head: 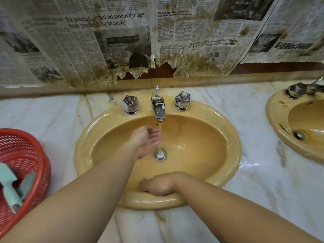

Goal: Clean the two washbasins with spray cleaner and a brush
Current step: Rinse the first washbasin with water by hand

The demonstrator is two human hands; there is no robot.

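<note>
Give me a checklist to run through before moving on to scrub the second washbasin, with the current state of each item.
1. Tap shut off: not ok, water is running onto the drain.
2. Left hand free: ok, open beside the stream, holding nothing.
3. Right hand free: cannot tell, its fingers are hidden against the near basin wall.
4. Brush within reach: ok, a teal-handled tool lies in the red basket.
5. Spray cleaner at hand: cannot tell, none in view.
6. Second basin needs cleaning: ok, orange stains on its rim.

"Six people hurt but no serious damage" on the wall newspaper (105,20)
</note>
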